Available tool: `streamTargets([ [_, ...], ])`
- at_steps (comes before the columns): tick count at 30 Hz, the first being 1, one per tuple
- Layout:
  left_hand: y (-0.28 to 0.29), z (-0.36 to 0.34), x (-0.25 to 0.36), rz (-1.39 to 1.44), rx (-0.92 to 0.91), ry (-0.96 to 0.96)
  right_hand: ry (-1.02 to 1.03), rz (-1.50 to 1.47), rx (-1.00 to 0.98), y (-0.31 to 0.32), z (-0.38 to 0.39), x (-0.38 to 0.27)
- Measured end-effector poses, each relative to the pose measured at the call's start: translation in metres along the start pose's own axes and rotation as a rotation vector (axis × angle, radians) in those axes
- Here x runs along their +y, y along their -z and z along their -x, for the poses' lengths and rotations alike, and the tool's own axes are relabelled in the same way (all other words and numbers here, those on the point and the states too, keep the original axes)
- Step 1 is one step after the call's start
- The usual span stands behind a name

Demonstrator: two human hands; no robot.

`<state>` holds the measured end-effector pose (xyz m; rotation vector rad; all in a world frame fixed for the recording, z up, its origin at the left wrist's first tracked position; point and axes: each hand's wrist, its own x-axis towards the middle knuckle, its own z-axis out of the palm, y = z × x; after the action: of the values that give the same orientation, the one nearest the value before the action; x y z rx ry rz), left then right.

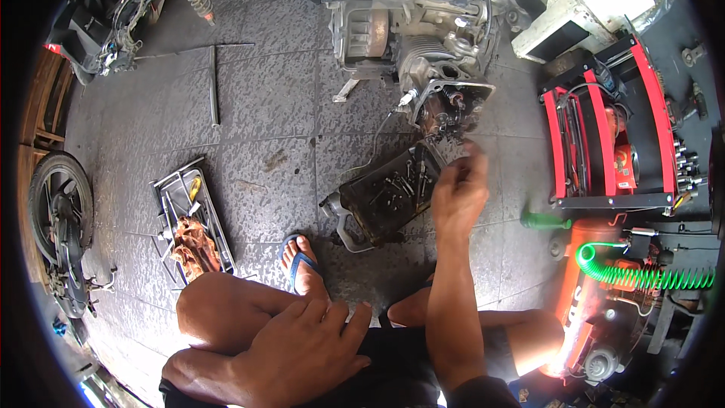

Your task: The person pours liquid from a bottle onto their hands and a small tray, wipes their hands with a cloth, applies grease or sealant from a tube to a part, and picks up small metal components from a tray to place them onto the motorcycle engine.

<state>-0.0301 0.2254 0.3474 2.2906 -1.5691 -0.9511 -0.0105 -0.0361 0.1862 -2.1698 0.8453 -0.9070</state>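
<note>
Right hand [459,193] hovers with fingertips bunched — can't tell if it's pinching anything — just above the parts tray [389,193] below the engine [419,23]. Left hand [302,347] rests spread on the knee. Tray's probably oily, heavy-ish — grab its rim.

Red tool cart [604,125], green coiled hose [642,276], wheel [60,219] on floor.

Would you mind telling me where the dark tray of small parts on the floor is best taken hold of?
Probably by its long near rim, on the side toward the blue sandal. The dark tray lies flat but skewed on the floor, its far end by the engine, and the right hand hovers over that end. Grip the rim, not the pale curved part at its corner.
</note>
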Motion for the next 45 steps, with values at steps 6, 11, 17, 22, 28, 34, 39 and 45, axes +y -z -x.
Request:
streamTargets([
  [6, 0.004, 0.0, 0.002, 0.017, -0.019, 0.014, 0.021, 0.127, -0.019, 0.004, 0.002, 0.006],
  [11, 0.001, 0.0, 0.002, 0.0, 0.001, 0.017, 0.052, 0.115, -0.147, -0.001, 0.009, 0.017],
  [17, 0.007, 0.0, 0.003, -0.016, 0.011, 0.018, 0.145, 0.137, -0.094, 0.0, 0.001, 0.018],
  [22, -0.004, 0.005, 0.0, -0.03, -0.005, 0.027, 0.034, 0.068, 0.04, -0.008, -0.011, -0.002],
  [28, -0.009, 0.006, 0.0, -0.001, 0.031, 0.055, 0.014, 0.128, 0.003, -0.012, -0.02, 0.0],
  [34, 0.003, 0.001, 0.004, -0.013, 0.042, 0.043, -0.222, -0.121, -0.101, -0.009, -0.017, -0.004],
  [39, 0.001, 0.004, 0.003, -0.01, 0.065, 0.047, 0.019, -0.002, -0.675, -0.049, 0.037, 0.098],
  [45, 0.003, 0.004, -0.005, 0.042, 0.061, 0.065, 0.183, 0.817, -1.363, -0.107, 0.103, 0.117],
])
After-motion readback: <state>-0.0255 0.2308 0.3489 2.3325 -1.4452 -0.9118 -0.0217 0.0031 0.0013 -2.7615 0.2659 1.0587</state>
